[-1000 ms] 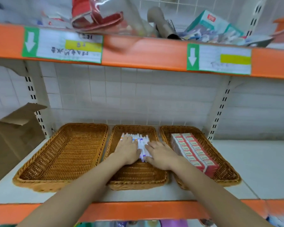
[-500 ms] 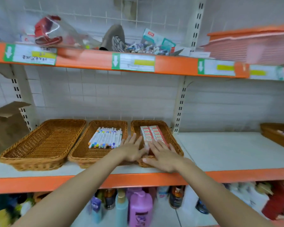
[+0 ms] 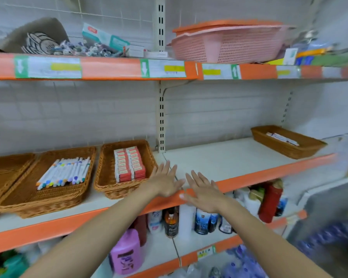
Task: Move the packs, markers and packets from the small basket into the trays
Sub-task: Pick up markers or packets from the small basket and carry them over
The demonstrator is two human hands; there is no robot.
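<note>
Markers: laid side by side in woven wicker tray, long axes running front-left to back-right.
Packs: rectangular, stacked lengthwise.
Left hand, right hand: fingers straight, spread, nothing held.

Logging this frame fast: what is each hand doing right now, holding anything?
Left hand: open, fingers straight, holding nothing.
Right hand: open, fingers spread, holding nothing.
</note>
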